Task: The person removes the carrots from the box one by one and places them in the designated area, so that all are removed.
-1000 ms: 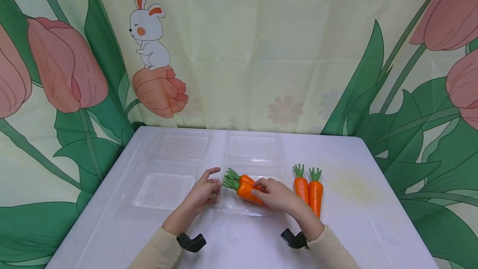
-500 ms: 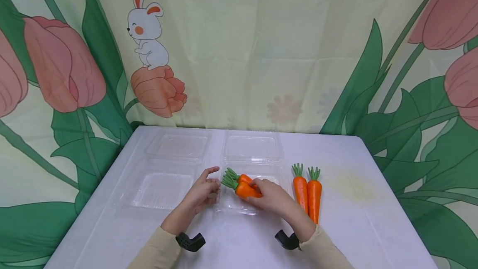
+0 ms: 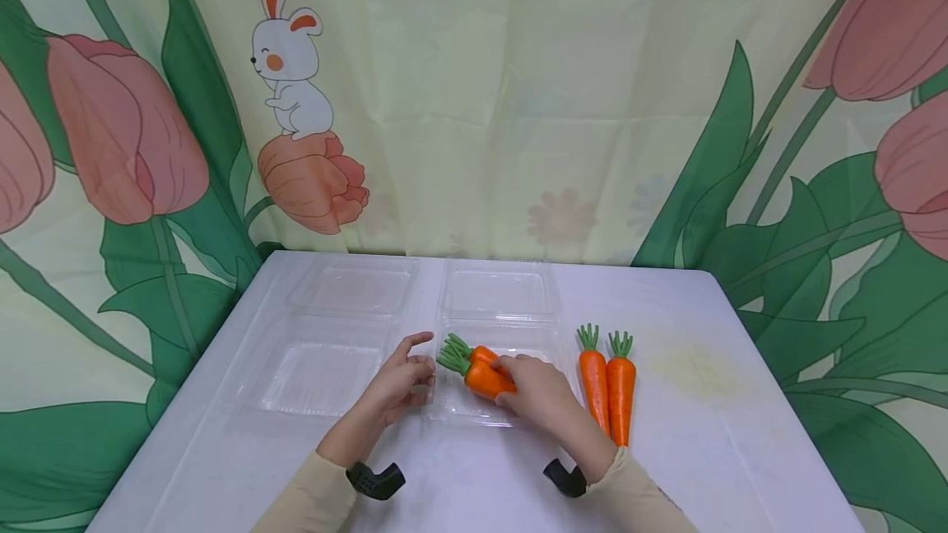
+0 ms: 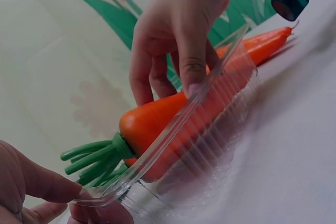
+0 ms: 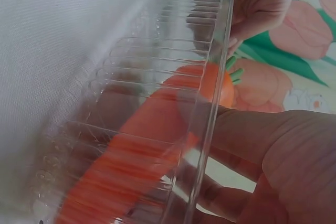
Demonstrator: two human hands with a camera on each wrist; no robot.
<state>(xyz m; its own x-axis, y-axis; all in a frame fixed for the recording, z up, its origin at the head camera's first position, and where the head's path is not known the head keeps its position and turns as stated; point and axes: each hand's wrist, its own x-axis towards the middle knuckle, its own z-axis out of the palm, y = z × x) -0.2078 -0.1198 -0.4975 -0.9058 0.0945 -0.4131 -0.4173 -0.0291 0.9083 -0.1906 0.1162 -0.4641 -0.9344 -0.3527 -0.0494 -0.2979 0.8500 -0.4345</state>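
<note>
Two orange toy carrots with green tops lie slanted side by side in the right clear plastic box (image 3: 544, 344). My right hand (image 3: 544, 393) grips the nearer carrot (image 3: 485, 382) from above, thumb on the near side. Behind it, the farther carrot (image 3: 484, 354) is partly hidden. At the box's left edge is my left hand (image 3: 400, 381); in the left wrist view its thumb and fingers pinch the rim at the corner, beside the green carrot top (image 4: 97, 156). Through the ribbed wall, the right wrist view shows the carrot body (image 5: 142, 140).
Two more carrots (image 3: 593, 377) lie on the table just right of the box, partly behind my right forearm. A second clear box (image 3: 318, 377) lies opened flat at the left. Lids (image 3: 498, 290) extend toward the back. A printed curtain (image 3: 452, 105) hangs behind the table.
My right hand has shifted slightly left and closed further around the nearer carrot, covering its tip. The left hand stays at the box's edge.
</note>
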